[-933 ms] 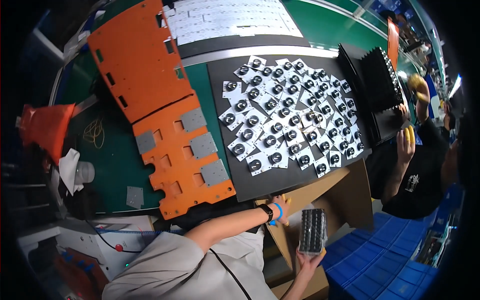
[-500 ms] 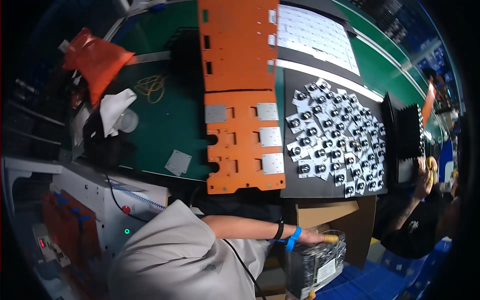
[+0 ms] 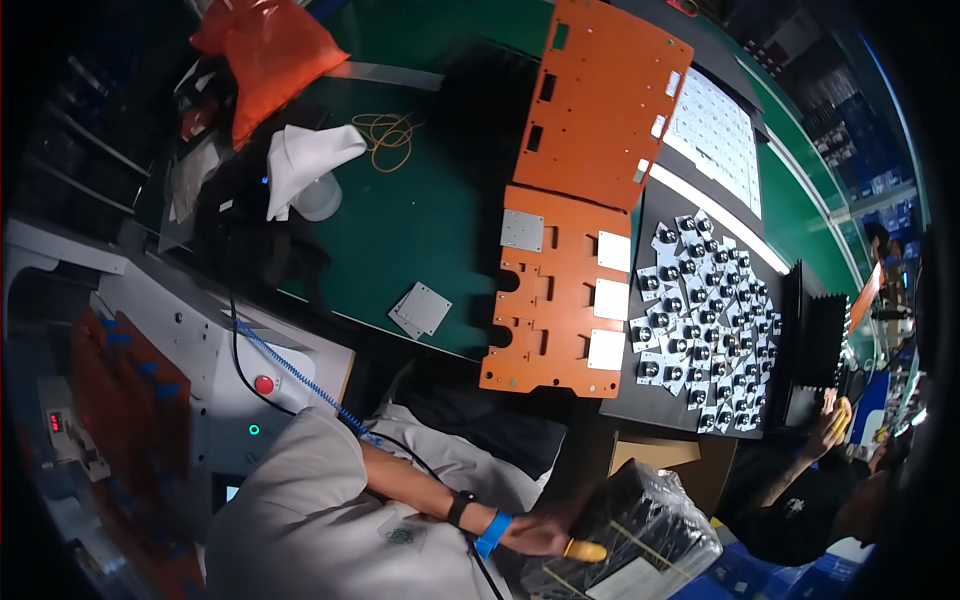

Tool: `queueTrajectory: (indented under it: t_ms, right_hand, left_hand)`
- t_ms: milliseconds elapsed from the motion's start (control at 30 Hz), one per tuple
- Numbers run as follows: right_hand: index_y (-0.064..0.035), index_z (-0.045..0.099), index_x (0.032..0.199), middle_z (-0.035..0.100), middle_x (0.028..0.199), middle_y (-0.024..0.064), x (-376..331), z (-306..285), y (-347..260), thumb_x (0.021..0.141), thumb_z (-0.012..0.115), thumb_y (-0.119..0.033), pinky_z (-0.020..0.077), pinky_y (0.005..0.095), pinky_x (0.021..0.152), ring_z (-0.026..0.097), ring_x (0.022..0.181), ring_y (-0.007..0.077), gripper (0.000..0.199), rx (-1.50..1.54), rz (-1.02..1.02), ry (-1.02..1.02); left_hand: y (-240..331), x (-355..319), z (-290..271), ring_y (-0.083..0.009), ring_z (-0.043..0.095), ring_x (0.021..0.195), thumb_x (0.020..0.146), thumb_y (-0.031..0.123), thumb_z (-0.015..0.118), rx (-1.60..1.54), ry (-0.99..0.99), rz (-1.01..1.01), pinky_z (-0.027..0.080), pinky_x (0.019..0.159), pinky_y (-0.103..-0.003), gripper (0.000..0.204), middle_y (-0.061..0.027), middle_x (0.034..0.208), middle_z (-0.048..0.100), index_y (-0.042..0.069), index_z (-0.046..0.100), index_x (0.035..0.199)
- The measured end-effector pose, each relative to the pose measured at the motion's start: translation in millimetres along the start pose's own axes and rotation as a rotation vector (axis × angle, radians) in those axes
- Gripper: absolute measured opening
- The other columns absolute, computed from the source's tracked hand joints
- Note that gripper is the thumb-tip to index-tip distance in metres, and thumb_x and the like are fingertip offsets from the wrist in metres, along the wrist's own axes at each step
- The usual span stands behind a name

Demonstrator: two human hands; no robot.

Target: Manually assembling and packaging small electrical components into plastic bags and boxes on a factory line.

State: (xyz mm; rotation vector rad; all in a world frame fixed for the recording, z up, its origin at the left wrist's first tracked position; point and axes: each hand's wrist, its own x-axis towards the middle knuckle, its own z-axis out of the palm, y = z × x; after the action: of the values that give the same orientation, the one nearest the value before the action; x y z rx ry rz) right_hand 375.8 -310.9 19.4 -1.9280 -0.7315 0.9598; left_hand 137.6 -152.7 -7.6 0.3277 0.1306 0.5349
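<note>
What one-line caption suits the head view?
A hand with a yellow finger cot grips a plastic-wrapped stack of black trays below a green workbench bearing orange slotted panels.

On the tabletop (image 3: 420, 230), two jig plates (image 3: 570, 290) lie end to end near the middle. To their right, a mat (image 3: 690, 400) carries many small parts (image 3: 710, 320), with stacked trays (image 3: 820, 340) at its right edge. A cloth (image 3: 305, 160) and a bag (image 3: 265, 50) sit toward the far left corner. Off the near edge, a wrapped tray bundle (image 3: 640, 540) rests against the left hand (image 3: 545, 535).
</note>
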Motion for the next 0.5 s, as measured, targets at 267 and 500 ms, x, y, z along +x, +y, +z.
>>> queueTrajectory:
  t_ms: [267, 500]
  right_hand:
    - [-0.0083, 0.047, 0.143, 0.058, 0.134, 0.0175, 72.5, 96.6, -165.4, 0.076, 0.072, -0.021, 0.0421, 0.0550, 0.105, 0.053, 0.126, 0.0369, 0.072, -0.330, -0.494, -0.306]
    - [-0.0100, 0.048, 0.141, 0.057, 0.134, 0.0196, 70.5, 211.9, -334.6, 0.075, 0.071, -0.015, 0.0432, 0.0542, 0.104, 0.052, 0.125, 0.0386, 0.070, -0.582, -1.026, -0.535]
  left_hand:
    - [89.1, -29.6, 41.7, -0.0345, 0.030, 0.145, 0.057, 0.038, 0.098, 0.837, -0.010, 0.906, 0.030, 0.116, -0.049, 0.150, -0.0217, 0.159, 0.019, 0.005, -0.011, 0.155]
    - [159.3, -64.3, 40.3, -0.0265, 0.038, 0.143, 0.091, 0.040, 0.070, 1.036, -0.026, 1.093, 0.025, 0.120, -0.038, 0.084, -0.0112, 0.158, 0.034, 0.007, 0.027, 0.155]
